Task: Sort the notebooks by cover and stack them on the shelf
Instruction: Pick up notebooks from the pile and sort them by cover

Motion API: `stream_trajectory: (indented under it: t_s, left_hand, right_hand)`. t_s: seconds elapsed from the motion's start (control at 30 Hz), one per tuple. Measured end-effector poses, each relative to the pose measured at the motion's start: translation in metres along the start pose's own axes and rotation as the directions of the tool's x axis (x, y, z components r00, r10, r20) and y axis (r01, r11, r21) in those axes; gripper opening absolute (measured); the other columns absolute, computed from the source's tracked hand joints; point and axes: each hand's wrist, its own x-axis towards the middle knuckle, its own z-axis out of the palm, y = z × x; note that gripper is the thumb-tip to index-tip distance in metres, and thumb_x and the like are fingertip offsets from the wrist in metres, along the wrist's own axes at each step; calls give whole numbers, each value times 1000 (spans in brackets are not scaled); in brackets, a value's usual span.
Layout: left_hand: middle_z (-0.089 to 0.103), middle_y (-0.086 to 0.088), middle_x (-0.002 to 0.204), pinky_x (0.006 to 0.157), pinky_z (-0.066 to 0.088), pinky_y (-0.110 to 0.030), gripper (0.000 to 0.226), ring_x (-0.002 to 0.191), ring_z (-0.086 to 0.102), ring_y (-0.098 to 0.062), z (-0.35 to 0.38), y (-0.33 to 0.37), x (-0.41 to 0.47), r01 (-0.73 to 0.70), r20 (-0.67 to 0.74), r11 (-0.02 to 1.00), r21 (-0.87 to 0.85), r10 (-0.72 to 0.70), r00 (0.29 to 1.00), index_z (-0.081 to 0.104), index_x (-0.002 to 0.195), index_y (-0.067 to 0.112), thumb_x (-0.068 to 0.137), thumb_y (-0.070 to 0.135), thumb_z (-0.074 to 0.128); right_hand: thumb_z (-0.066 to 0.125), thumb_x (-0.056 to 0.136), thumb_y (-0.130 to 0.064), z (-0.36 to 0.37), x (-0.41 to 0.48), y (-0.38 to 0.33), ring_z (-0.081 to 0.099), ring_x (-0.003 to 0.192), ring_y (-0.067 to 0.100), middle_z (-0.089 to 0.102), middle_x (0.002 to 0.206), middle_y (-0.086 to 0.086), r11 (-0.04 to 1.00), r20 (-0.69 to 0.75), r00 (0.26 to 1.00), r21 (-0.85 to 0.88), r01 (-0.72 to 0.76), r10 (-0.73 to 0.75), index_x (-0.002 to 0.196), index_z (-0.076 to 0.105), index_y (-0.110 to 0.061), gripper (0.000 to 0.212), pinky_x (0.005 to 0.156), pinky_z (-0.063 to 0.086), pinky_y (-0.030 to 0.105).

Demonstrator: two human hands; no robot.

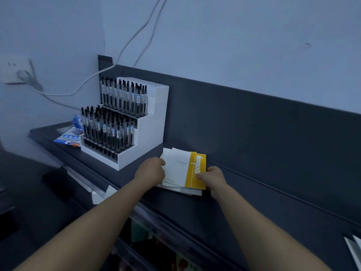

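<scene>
A small stack of notebooks (178, 169) lies on the dark shelf (254, 192), slightly fanned. The top one has a white cover with a yellow band (197, 170) bearing the word "Notebook". My left hand (151, 170) grips the stack's left edge, fingers curled over it. At the right edge, near the yellow band, my right hand (212, 178) holds the stack with the thumb on top. The lower notebooks show only white corners.
A white tiered pen display (127, 122) full of black pens stands just left of the stack. Blue packets (72, 133) lie behind it at the shelf's left end. Cables (136, 36) hang down the wall from a socket (17, 71). Lower shelves hold blurred goods.
</scene>
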Motion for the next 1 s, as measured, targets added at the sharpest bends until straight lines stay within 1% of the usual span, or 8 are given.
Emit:
stream_trajectory:
  t_s: [0.2,0.37,0.53,0.63,0.77,0.87,0.93,1.0]
  left_hand:
    - [63,-5,95,76,50,-31,4,87,62,-22,7,2,0,21,31,1000,-6,-21,999,60,82,15,86,16,59]
    - [50,0,81,65,43,-28,17,66,52,-18,9,9,-3,52,32,998,25,-53,998,44,75,22,84,14,56]
    - [51,-1,86,67,41,-28,29,75,47,-18,13,15,-5,51,13,998,45,-52,999,37,64,25,87,16,53]
    - [51,1,94,73,42,-28,18,84,48,-18,12,23,-8,61,25,997,42,-62,998,44,75,23,92,21,51]
    - [49,-1,93,74,36,-25,30,89,50,-21,12,28,-11,88,10,996,-7,-88,996,36,68,24,94,22,49]
    - [51,-4,85,72,35,-26,24,86,50,-24,13,33,-14,156,5,981,-119,-156,988,42,77,14,97,26,46]
    - [50,-12,78,68,32,-28,33,77,42,-22,12,39,-19,186,-3,963,-196,-191,982,41,72,9,98,29,43]
    - [57,-18,94,65,31,-28,36,79,42,-21,11,46,-25,208,9,941,-268,-213,977,52,88,-2,100,31,41]
  right_hand:
    - [77,75,-10,-7,3,7,66,87,25,67,101,12,997,-17,999,-68,-39,38,101,62,-3,31,56,52,30]
    - [74,77,-27,-17,-6,6,61,80,19,64,86,1,951,-95,993,-305,41,-73,83,61,-14,19,66,50,30]
    - [74,76,-30,-22,-13,3,64,80,19,66,89,1,924,-60,994,-377,65,-95,77,56,-19,22,57,45,27]
    - [69,80,-27,-25,-16,1,64,85,19,62,83,-3,915,-41,990,-389,108,-134,73,50,-23,20,67,51,31]
    - [61,86,-11,-28,-19,-3,54,59,17,59,70,1,991,1,997,-108,77,-77,74,55,-14,14,51,42,27]
    - [62,89,-4,-34,-24,-6,57,63,19,63,85,10,977,67,997,207,-56,43,89,54,-6,8,46,43,27]
    - [60,91,-3,-39,-27,-5,55,64,18,60,81,9,958,80,996,279,-62,41,80,52,-7,14,48,43,27]
    - [59,93,-6,-44,-29,-3,53,64,17,58,78,6,953,70,998,303,-27,6,78,52,-10,17,49,41,26]
